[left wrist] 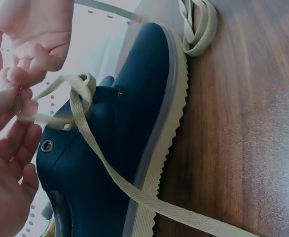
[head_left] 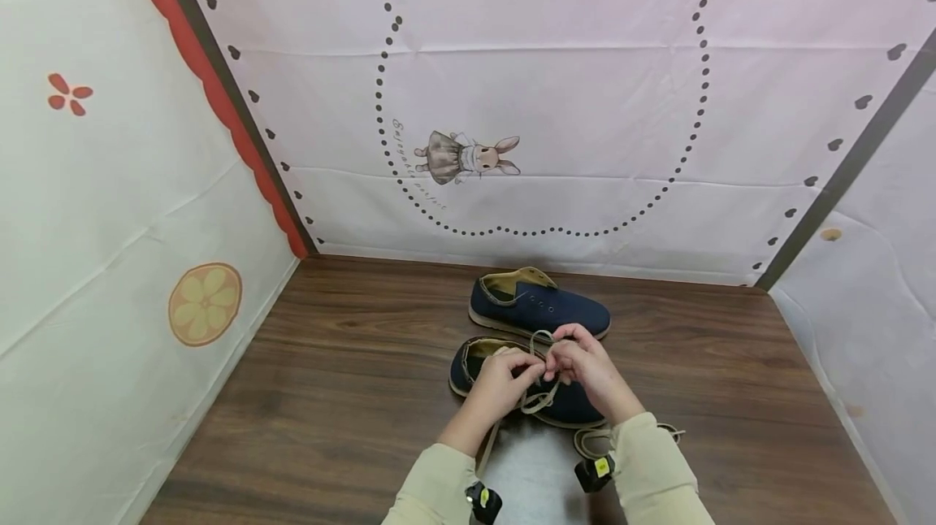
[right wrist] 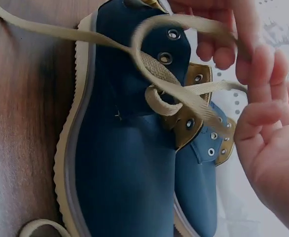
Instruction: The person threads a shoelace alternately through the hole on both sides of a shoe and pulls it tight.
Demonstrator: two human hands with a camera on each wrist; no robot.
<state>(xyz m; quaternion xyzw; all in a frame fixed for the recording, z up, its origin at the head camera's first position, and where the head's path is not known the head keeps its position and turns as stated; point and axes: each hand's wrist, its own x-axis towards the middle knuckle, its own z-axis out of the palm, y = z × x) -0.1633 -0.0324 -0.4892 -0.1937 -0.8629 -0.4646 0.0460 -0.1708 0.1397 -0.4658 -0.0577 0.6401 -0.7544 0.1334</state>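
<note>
My left hand (head_left: pixel 503 381) and right hand (head_left: pixel 587 369) meet above the near navy shoe (head_left: pixel 574 405), fingertips close together. Both pinch a flat beige shoelace (left wrist: pixel 81 101), which loops up from the eyelets. In the right wrist view, a wide loop of this shoelace (right wrist: pixel 139 52) stands over the shoe's tongue. One long tail crosses the side of the shoe down to the table, as the left wrist view shows. Only the upper holes nearest the opening show bare metal eyelets (left wrist: pixel 47 145). Parts of the lace between the fingers are hidden.
A second navy shoe (head_left: pixel 559 308), unlaced and with its tan tongue raised, stands just behind, toe to the right. A bundled beige lace (head_left: pixel 588 445) lies by the right sleeve. Printed white cloth (head_left: pixel 585 127) walls the brown wooden table (head_left: pixel 351 395) on three sides.
</note>
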